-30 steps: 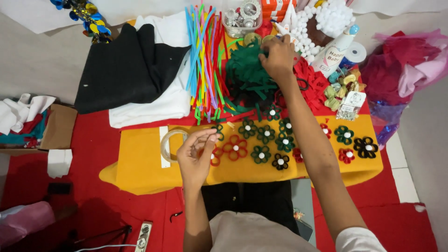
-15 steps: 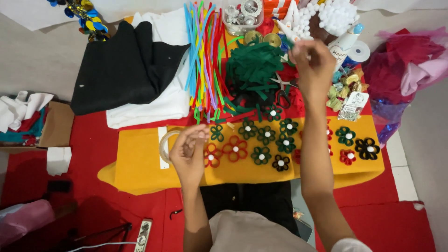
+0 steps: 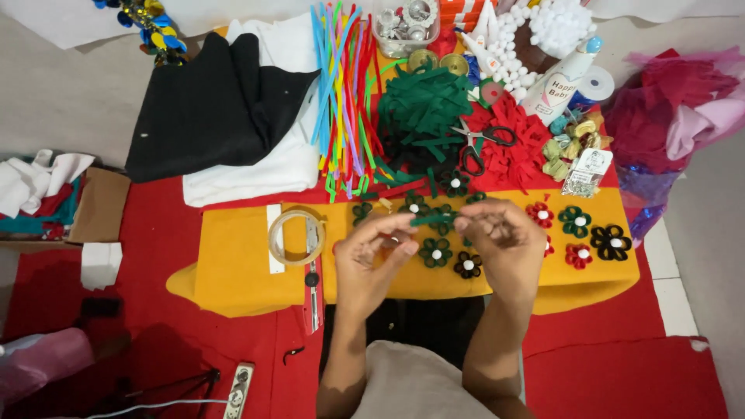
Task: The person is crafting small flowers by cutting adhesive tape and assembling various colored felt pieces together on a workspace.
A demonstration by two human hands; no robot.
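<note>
Hands meet above the yellow felt [image 3: 248,271]: the left hand [image 3: 371,260] and right hand [image 3: 503,242] each pinch one end of a green strip [image 3: 433,219], grips clenched on it, holding it level between them. Felt flowers [image 3: 436,252] lie beneath. A tape roll [image 3: 296,237] sits just left of the left hand, scissors [image 3: 483,138] and pipe cleaners [image 3: 341,85] farther up.

both forearms reaching forward from bottom of frame, elbows bent, left hand [image 3: 371,256] and right hand [image 3: 503,239] level and near each other, palms turned inward, fingers curled, thumb and forefinger tips pinched on each
</note>
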